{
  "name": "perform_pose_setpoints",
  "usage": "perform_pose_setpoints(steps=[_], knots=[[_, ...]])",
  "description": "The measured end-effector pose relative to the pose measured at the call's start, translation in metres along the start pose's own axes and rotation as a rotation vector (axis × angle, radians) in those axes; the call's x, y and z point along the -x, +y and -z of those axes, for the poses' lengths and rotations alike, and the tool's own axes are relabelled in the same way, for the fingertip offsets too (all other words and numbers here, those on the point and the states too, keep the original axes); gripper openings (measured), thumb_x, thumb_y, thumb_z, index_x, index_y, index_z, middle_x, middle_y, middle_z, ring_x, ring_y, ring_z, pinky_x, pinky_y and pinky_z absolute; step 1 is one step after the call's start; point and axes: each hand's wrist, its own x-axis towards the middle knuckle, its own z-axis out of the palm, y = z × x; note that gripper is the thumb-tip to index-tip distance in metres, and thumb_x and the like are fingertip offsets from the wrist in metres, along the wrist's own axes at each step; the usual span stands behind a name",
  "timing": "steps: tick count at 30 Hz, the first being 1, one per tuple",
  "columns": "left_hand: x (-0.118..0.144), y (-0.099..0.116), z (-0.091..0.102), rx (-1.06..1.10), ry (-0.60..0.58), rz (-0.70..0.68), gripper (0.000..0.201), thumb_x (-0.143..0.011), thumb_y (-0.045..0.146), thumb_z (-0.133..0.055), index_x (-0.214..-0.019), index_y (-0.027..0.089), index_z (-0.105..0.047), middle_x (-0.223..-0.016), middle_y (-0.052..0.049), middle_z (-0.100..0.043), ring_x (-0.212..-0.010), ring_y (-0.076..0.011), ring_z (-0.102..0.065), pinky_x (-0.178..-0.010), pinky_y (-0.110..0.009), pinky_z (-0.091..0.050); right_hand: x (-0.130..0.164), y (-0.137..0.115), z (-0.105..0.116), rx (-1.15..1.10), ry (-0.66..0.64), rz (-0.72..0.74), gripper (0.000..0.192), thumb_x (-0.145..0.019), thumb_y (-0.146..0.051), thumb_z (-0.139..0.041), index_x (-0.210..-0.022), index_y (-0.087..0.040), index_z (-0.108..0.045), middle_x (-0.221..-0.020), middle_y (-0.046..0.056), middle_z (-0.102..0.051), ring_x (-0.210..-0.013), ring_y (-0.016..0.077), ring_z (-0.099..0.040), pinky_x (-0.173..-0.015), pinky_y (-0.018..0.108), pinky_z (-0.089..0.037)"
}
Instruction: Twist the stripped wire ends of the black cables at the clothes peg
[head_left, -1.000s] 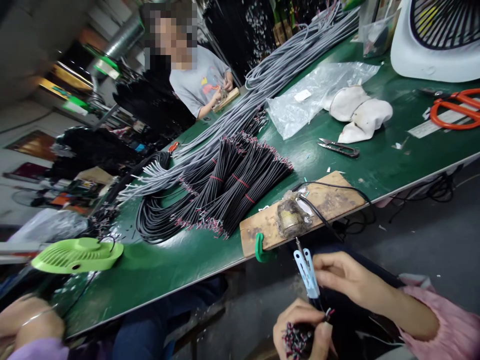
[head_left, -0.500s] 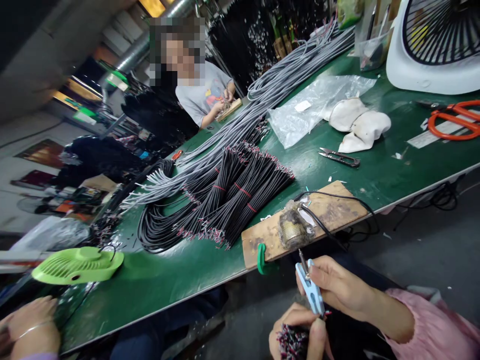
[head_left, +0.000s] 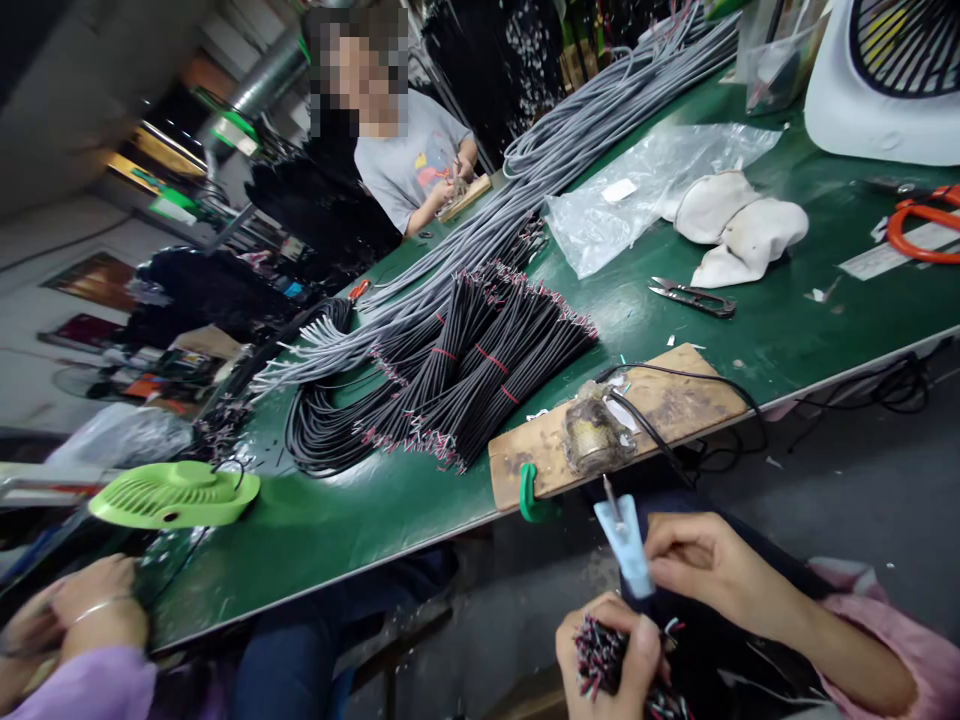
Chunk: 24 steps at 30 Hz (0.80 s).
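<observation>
A bundle of thin black cables (head_left: 600,655) with red, white and black stripped tips is gripped in my left hand (head_left: 637,660), low in the view. My right hand (head_left: 694,560) is just above it, thumb and fingers pinched at the right edge of a light-blue clip (head_left: 628,550). The clip is slightly blurred, and a pointed metal piece (head_left: 609,488) sticks up from its top end. Just beyond that tip lies a wooden board (head_left: 679,385) bearing a grimy, round metal pot (head_left: 589,435) with a black cord.
Banded black cable bundles (head_left: 480,365) and long grey cables (head_left: 555,130) lie on the green table (head_left: 405,530). Thread snips (head_left: 694,297), white gloves (head_left: 739,225), orange-handled scissors (head_left: 919,225) and a white fan (head_left: 877,120) are rightward. A green clamp (head_left: 531,495) sits at the board. Co-workers are left (head_left: 97,610) and opposite (head_left: 412,165).
The view has shifted slightly, so the table sits higher. My right fingers have slid to the clip's right edge, and the clip has turned and come away from the cable bundle.
</observation>
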Motion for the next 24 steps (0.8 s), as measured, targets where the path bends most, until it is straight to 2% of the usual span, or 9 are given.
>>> perform_pose_setpoints(steps=[3, 6, 9, 12, 16, 21, 24], knots=[[0.006, -0.002, -0.002, 0.002, 0.082, 0.149, 0.037, -0.065, 0.052, -0.081, -0.065, 0.019, -0.063, -0.05, 0.002, -0.064, -0.037, -0.0137, -0.056, -0.042, -0.025, -0.048, 0.007, -0.012, -0.006, 0.195, -0.052, 0.2, 0.016, -0.086, -0.031, -0.07, -0.082, -0.016, -0.075, -0.076, 0.004, -0.065, -0.075, 0.0172, -0.055, -0.071, 0.031, -0.041], [0.007, -0.001, -0.004, -0.022, 0.189, 0.165, 0.04, -0.053, 0.046, -0.089, -0.071, 0.018, -0.067, -0.061, -0.002, -0.071, -0.055, -0.0197, -0.068, -0.056, -0.028, -0.056, 0.01, -0.021, -0.011, 0.33, -0.047, 0.323, 0.011, -0.087, -0.022, -0.067, -0.083, -0.016, -0.075, -0.074, 0.005, -0.067, -0.074, 0.0175, -0.056, -0.073, 0.033, -0.041], [0.006, -0.001, -0.005, -0.047, 0.237, 0.13, 0.041, -0.049, 0.037, -0.092, -0.076, 0.017, -0.069, -0.072, -0.005, -0.075, -0.069, -0.0239, -0.072, -0.069, -0.031, -0.058, 0.01, -0.023, -0.012, 0.389, -0.054, 0.336, 0.012, -0.088, -0.02, -0.064, -0.084, -0.015, -0.075, -0.075, 0.006, -0.068, -0.074, 0.0185, -0.056, -0.071, 0.033, -0.042], [0.006, -0.005, -0.005, -0.043, 0.226, 0.158, 0.043, -0.049, 0.034, -0.091, -0.082, 0.017, -0.069, -0.076, -0.006, -0.076, -0.072, -0.0256, -0.072, -0.072, -0.034, -0.058, 0.01, -0.022, -0.011, 0.434, -0.091, 0.359, 0.013, -0.086, -0.024, -0.068, -0.089, -0.014, -0.075, -0.077, 0.008, -0.068, -0.076, 0.0203, -0.056, -0.072, 0.035, -0.042], [0.006, -0.01, -0.005, -0.05, 0.246, 0.198, 0.044, -0.049, 0.032, -0.091, -0.085, 0.016, -0.069, -0.082, -0.008, -0.077, -0.081, -0.0286, -0.073, -0.077, -0.036, -0.058, 0.012, -0.023, -0.011, 0.523, -0.079, 0.37, 0.015, -0.089, -0.018, -0.061, -0.087, -0.014, -0.075, -0.077, 0.008, -0.069, -0.077, 0.0206, -0.057, -0.077, 0.037, -0.042], [0.005, -0.011, -0.003, -0.071, 0.222, 0.175, 0.044, -0.052, 0.033, -0.09, -0.086, 0.015, -0.069, -0.083, -0.008, -0.076, -0.085, -0.0293, -0.072, -0.081, -0.037, -0.057, 0.014, -0.023, -0.01, 0.573, -0.119, 0.365, 0.016, -0.091, -0.018, -0.058, -0.095, -0.016, -0.073, -0.083, 0.008, -0.07, -0.08, 0.0207, -0.06, -0.085, 0.04, -0.041], [0.004, -0.011, -0.003, -0.07, 0.211, 0.176, 0.044, -0.052, 0.033, -0.09, -0.086, 0.015, -0.069, -0.083, -0.008, -0.076, -0.083, -0.0289, -0.072, -0.079, -0.037, -0.057, 0.013, -0.022, -0.008, 0.566, -0.107, 0.379, 0.015, -0.09, -0.017, -0.059, -0.094, -0.016, -0.073, -0.082, 0.007, -0.071, -0.08, 0.0206, -0.06, -0.084, 0.039, -0.042]])
